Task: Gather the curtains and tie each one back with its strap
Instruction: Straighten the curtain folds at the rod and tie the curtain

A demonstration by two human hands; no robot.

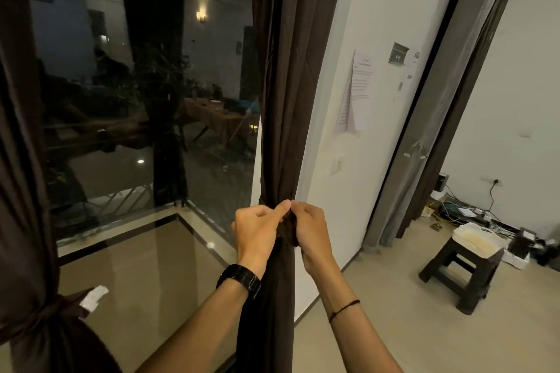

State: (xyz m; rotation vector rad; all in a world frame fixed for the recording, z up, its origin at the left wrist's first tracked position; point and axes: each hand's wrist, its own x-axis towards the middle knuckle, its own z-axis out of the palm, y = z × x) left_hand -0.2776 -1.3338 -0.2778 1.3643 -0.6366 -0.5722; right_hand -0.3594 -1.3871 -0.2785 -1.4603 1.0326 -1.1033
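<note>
A dark brown curtain (288,100) hangs gathered into a narrow bundle at the right side of the window. My left hand (257,228) and my right hand (310,230) both pinch the brown strap (287,232) wrapped round the bundle at waist height, thumbs meeting at its top. A second brown curtain (21,191) hangs at the far left, cinched low down by its own strap (65,307) with a white tag.
Dark window glass (136,85) lies between the curtains, with a glossy sill below. A white wall (378,70) with taped papers stands to the right. A dark stool (460,275) carrying a white tray, cables and boxes sit on the tiled floor at the right.
</note>
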